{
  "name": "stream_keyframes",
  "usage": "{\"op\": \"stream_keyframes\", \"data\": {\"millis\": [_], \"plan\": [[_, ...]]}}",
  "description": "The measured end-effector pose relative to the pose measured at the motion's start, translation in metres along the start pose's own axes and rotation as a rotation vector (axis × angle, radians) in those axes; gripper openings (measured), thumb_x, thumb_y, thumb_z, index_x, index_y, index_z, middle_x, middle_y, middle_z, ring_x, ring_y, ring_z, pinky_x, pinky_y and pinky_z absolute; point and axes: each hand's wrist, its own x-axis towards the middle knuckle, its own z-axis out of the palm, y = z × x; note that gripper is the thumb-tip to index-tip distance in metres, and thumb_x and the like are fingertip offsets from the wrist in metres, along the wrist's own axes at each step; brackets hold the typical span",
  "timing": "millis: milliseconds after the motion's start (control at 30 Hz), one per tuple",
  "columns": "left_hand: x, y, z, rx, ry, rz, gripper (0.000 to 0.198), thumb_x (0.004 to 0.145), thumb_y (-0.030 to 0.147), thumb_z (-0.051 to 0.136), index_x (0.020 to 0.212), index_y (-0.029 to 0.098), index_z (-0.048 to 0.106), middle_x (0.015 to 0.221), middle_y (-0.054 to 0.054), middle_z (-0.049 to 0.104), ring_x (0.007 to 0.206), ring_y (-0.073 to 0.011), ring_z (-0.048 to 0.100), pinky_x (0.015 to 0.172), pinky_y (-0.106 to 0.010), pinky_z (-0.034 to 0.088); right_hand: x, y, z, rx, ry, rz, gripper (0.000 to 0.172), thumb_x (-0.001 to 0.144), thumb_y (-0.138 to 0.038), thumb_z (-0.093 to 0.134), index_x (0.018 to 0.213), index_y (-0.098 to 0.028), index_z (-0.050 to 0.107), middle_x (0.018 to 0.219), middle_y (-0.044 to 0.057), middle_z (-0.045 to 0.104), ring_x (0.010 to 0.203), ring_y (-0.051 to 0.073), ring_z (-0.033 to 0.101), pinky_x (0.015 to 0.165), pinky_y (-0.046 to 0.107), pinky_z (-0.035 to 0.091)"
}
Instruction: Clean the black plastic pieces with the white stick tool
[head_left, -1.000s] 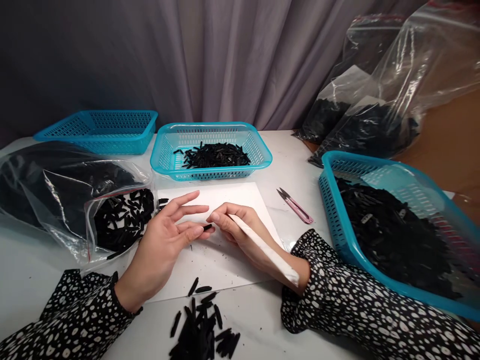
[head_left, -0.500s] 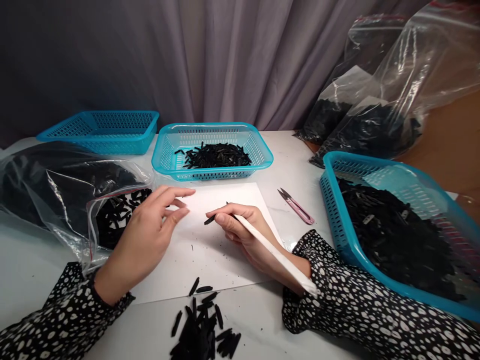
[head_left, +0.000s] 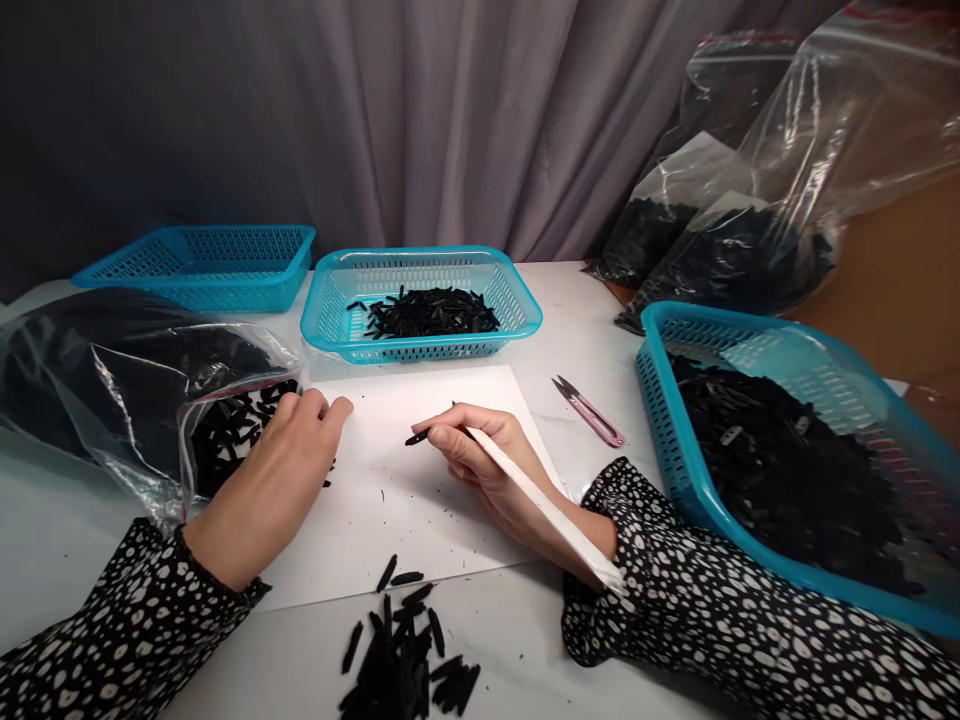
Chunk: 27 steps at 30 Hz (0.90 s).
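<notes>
My left hand [head_left: 274,475] is turned palm down at the left edge of a white sheet of paper [head_left: 360,535], its fingers curled beside loose black strips [head_left: 244,420] at the mouth of a clear bag. Its fingertips are hidden, so I cannot see what they hold. Small black ends show just right of that hand. Above the sheet, my right hand [head_left: 499,465] is closed around a slim tool with a white handle [head_left: 544,505]. The same hand pinches a short black strip [head_left: 416,437] between thumb and index finger.
A pile of black strips [head_left: 397,660] lies nearest me. Pink thread snips [head_left: 592,412] rest right of the paper. Blue baskets stand at the back left [head_left: 281,290], back middle [head_left: 420,350] and right [head_left: 679,430]. Filled clear bags lie left [head_left: 97,370] and back right [head_left: 757,240].
My left hand has turned over and drawn slightly left, its spread fingers curling downward. My right hand keeps its hold, nearly unmoved.
</notes>
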Motion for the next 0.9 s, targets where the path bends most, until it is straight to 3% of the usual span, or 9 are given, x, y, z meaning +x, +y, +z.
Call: {"op": "stream_keyframes", "data": {"millis": [267,433,567,667,767,900], "plan": [[0.004,-0.009,0.001,0.03,-0.058,0.025,0.034,0.086,-0.003,0.03,0.088,0.018,0.057,0.084,-0.01,0.057,0.085,-0.0298,0.049,0.072,-0.042,0.041,-0.003,-0.004,0.003,0.077,0.002,0.049,0.027,0.076,-0.04,0.081,0.074,-0.018,0.067,0.052,-0.01,0.035,0.049,0.007,0.021,0.048,0.027,0.014],[0.006,-0.007,0.003,-0.025,0.116,0.062,0.038,0.079,-0.006,0.034,0.091,0.02,0.059,0.085,-0.008,0.062,0.085,-0.0291,0.054,0.075,-0.042,0.042,-0.001,0.0,0.0,0.108,-0.062,0.06,0.021,0.08,-0.037,0.079,0.089,-0.019,0.073,0.055,-0.01,0.034,0.049,0.008,0.018,0.048,0.027,0.014],[0.008,0.001,-0.003,-0.337,0.29,0.001,0.036,0.082,-0.002,0.036,0.092,0.023,0.06,0.092,-0.005,0.061,0.09,-0.0241,0.064,0.074,-0.036,0.048,-0.001,0.003,-0.003,0.138,-0.114,0.049,0.016,0.084,-0.032,0.077,0.095,-0.021,0.075,0.056,-0.01,0.033,0.05,0.008,0.017,0.048,0.028,0.011],[0.009,0.008,-0.007,-0.581,0.373,-0.104,0.025,0.088,0.007,0.041,0.087,0.024,0.058,0.086,-0.002,0.061,0.07,-0.018,0.063,0.063,-0.032,0.048,-0.002,0.003,-0.004,0.152,-0.127,0.06,0.016,0.085,-0.032,0.076,0.097,-0.022,0.075,0.057,-0.009,0.032,0.051,0.009,0.017,0.048,0.028,0.011],[0.01,0.014,-0.006,-0.923,0.282,-0.268,0.011,0.093,0.02,0.048,0.092,0.024,0.058,0.07,0.002,0.058,0.048,-0.0125,0.049,0.048,-0.028,0.038,-0.002,0.002,-0.004,0.154,-0.122,0.074,0.019,0.084,-0.034,0.077,0.099,-0.021,0.074,0.057,-0.009,0.031,0.052,0.009,0.017,0.049,0.027,0.011],[0.01,0.025,-0.001,-1.356,0.122,-0.344,0.006,0.089,0.02,0.057,0.095,0.022,0.059,0.067,0.004,0.058,0.057,-0.0108,0.051,0.055,-0.024,0.041,-0.001,0.0,-0.002,0.169,-0.12,0.08,0.021,0.084,-0.034,0.076,0.097,-0.019,0.071,0.057,-0.009,0.034,0.051,0.008,0.02,0.047,0.026,0.013]]}}
